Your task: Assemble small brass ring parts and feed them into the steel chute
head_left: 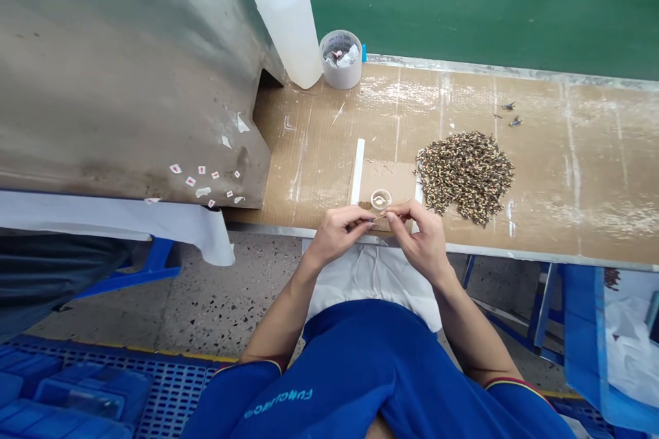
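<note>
Close together over the table's front edge, both hands are in a pinch. Between the thumb and forefinger of my right hand (425, 236) is a thin wooden stick (379, 217), its other end reaching the fingertips of my left hand (336, 233). What the left fingers pinch is too small to make out. Just beyond them, a small round clear dish (381, 193) rests on a cardboard pad (388, 175) with white strips along its sides. A heap of tiny dark and pale parts (466, 175) lies right of the pad.
A white bottle (291, 24) with a blue cap and a tape-roll core (342, 75) holding scraps stand at the back. Left is a metal housing (128, 68) with small stickers. Another thin stick (338, 113) and several dark bits (515, 121) lie on the brown tabletop (581, 164).
</note>
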`<state>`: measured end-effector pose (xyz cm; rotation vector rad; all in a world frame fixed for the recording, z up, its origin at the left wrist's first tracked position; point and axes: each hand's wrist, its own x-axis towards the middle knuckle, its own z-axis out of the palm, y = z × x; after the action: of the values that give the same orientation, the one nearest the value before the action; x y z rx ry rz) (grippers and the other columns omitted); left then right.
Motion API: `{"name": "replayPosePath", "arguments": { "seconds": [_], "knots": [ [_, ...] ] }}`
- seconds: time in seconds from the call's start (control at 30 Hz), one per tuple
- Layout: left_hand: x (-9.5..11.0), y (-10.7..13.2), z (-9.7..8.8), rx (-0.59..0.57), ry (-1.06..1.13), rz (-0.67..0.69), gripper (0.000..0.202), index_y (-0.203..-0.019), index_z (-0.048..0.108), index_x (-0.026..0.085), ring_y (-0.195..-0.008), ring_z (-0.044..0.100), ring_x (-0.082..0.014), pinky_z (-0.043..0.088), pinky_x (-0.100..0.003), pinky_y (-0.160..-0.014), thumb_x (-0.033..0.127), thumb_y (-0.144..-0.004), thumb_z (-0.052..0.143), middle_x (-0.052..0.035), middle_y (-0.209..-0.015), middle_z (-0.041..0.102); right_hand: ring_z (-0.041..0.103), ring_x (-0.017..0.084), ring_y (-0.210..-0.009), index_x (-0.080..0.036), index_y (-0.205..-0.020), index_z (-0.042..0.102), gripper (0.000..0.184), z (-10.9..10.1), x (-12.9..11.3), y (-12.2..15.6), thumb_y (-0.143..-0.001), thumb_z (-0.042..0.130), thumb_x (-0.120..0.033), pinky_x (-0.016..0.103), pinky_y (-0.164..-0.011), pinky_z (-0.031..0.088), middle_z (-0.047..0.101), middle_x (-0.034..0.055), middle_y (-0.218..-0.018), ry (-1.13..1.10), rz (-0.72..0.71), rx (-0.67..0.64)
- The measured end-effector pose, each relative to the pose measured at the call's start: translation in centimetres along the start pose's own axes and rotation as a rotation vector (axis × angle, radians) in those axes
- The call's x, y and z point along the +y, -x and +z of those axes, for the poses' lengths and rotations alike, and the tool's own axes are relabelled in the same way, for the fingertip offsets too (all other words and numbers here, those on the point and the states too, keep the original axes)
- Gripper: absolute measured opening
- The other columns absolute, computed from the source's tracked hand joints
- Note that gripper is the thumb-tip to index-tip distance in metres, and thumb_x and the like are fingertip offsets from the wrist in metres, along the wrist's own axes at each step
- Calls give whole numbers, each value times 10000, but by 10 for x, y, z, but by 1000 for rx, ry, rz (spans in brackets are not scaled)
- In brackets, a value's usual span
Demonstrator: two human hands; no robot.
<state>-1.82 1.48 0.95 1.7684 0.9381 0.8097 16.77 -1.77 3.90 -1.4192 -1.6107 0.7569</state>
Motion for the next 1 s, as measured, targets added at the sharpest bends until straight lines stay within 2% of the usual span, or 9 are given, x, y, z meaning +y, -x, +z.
{"name": "replayPosePath", "arguments": {
  "seconds": [0.17, 0.3, 0.5, 0.77, 0.83, 0.9, 1.0],
  "knots": [
    [-1, 1, 1, 27, 46, -27, 202, -930, 756, 149, -627, 636, -113, 475, -205, -541, 307, -945, 631, -75, -851, 756, 681, 192, -752, -243, -881, 657, 140, -8, 4, -1, -949, 594, -347, 325, -657, 546, 732, 41, -829, -38, 34, 162],
    [-3, 2, 2, 38, 102, -59, 192, -927, 770, 144, -586, 625, -106, 494, -209, -522, 298, -926, 655, -82, -856, 767, 671, 188, -758, -247, -882, 648, 138, -8, 9, -5, -960, 580, -339, 326, -651, 539, 712, 40, -832, 1, -2, 241],
    [-3, 3, 2, 55, 176, -87, 164, -920, 789, 148, -571, 628, -103, 505, -210, -518, 276, -898, 688, -84, -879, 785, 646, 201, -791, -247, -829, 637, 162, 1, 15, -9, -966, 554, -273, 338, -654, 524, 696, 50, -833, 104, -77, 172],
    [-4, 4, 3, 65, 190, -92, 146, -923, 798, 154, -566, 618, -97, 506, -207, -527, 253, -887, 696, -75, -863, 787, 649, 205, -866, -233, -884, 657, 139, 5, 20, -11, -967, 549, -210, 341, -733, 533, 695, 76, -916, 171, -126, 80],
    [-4, 4, 3, 69, 188, -89, 143, -920, 796, 152, -569, 620, -95, 511, -204, -526, 253, -884, 701, -75, -871, 788, 656, 196, -856, -226, -938, 659, 106, 5, 20, -11, -965, 557, -209, 333, -737, 540, 702, 73, -934, 155, -120, 55],
    [-4, 4, 2, 72, 185, -87, 146, -919, 793, 151, -576, 633, -97, 524, -204, -534, 256, -888, 697, -77, -879, 787, 663, 182, -821, -223, -1067, 645, 129, 2, 20, -9, -964, 569, -233, 322, -718, 551, 710, 69, -977, 111, -92, 45],
    [-6, 5, 2, 83, 177, -90, 157, -922, 784, 143, -649, 684, -127, 554, -211, -561, 264, -896, 687, -86, -873, 782, 669, 174, -797, -223, -1174, 608, 220, -12, 23, 0, -971, 559, -294, 314, -689, 556, 713, 64, -1006, 109, -44, 130]
  ]
}}
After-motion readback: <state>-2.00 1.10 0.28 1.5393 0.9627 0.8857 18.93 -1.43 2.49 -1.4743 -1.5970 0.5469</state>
